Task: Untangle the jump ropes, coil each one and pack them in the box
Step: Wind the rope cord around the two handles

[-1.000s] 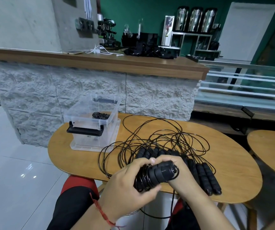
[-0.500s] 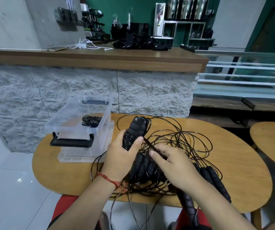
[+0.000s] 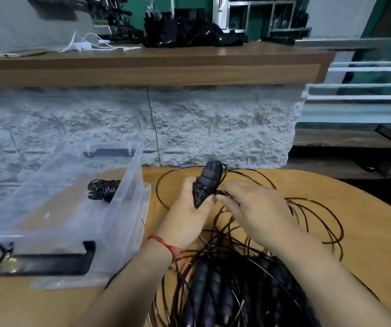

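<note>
The left hand (image 3: 185, 215) gripped a coiled jump rope (image 3: 206, 182) above the table (image 3: 366, 251); the right hand (image 3: 255, 208) pinched its cord beside the box (image 3: 128, 208).

wooden table (image 3: 331, 232), rounded edge, in the near field. behind it a bar counter: wooden top (image 3: 166, 67) over a rough white stone-textured front (image 3: 213, 128) with one vertical seam. on the counter top, left, a white cable (image 3: 88, 43); centre, dark objects, blurred. far wall green (image 3: 255, 29), with a white shelf unit (image 3: 260, 10) against it. grey concrete wall (image 3: 5, 22) far left. glass display case (image 3: 366, 90) with white bars at right.
</note>
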